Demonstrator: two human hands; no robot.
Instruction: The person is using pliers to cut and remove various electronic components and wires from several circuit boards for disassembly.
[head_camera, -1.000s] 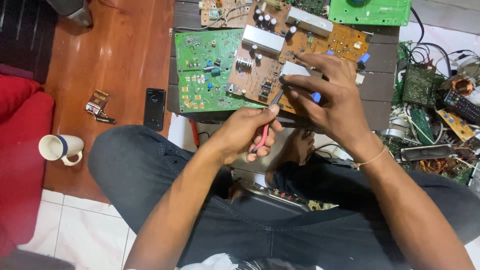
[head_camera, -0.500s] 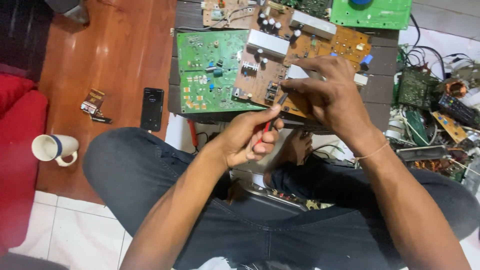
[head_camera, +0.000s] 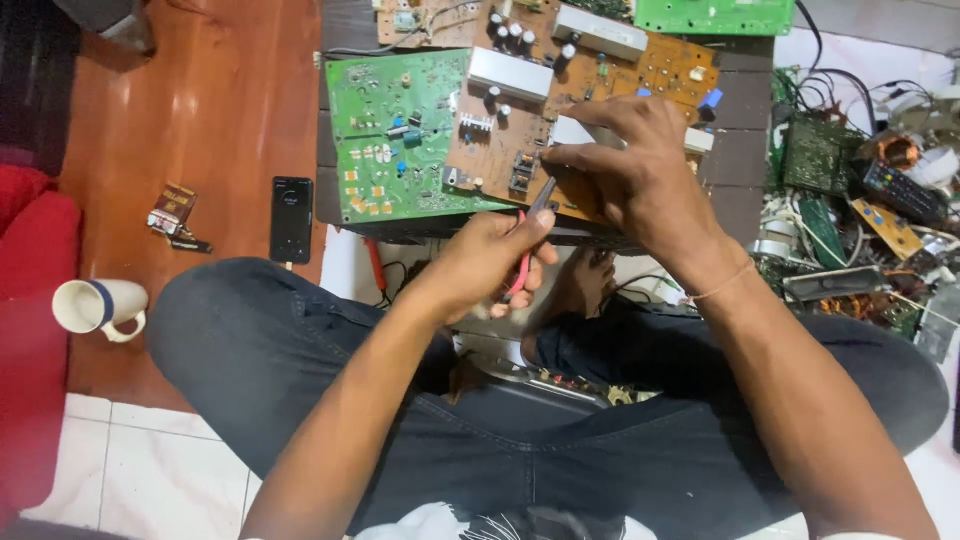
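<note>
I sit cross-legged on the floor. My left hand (head_camera: 492, 262) grips small red-handled pliers (head_camera: 527, 250), whose jaws point up at the near edge of an orange-brown circuit board (head_camera: 560, 100). My right hand (head_camera: 632, 170) rests on that board, fingers pinching something small near the plier tips; what it pinches is hidden. A thin bracelet circles my right wrist. A green circuit board (head_camera: 385, 140) lies just left of the orange one, partly under it.
A black phone (head_camera: 291, 218) and a small brown packet (head_camera: 173, 208) lie on the wooden floor to the left. A white mug (head_camera: 98, 306) lies on its side by a red cushion (head_camera: 28, 330). Piled boards, wires and electronic scrap (head_camera: 860, 200) sit to the right.
The pliers in my left hand have risen toward the board's edge, meeting my right fingers. The view has shifted slightly.
</note>
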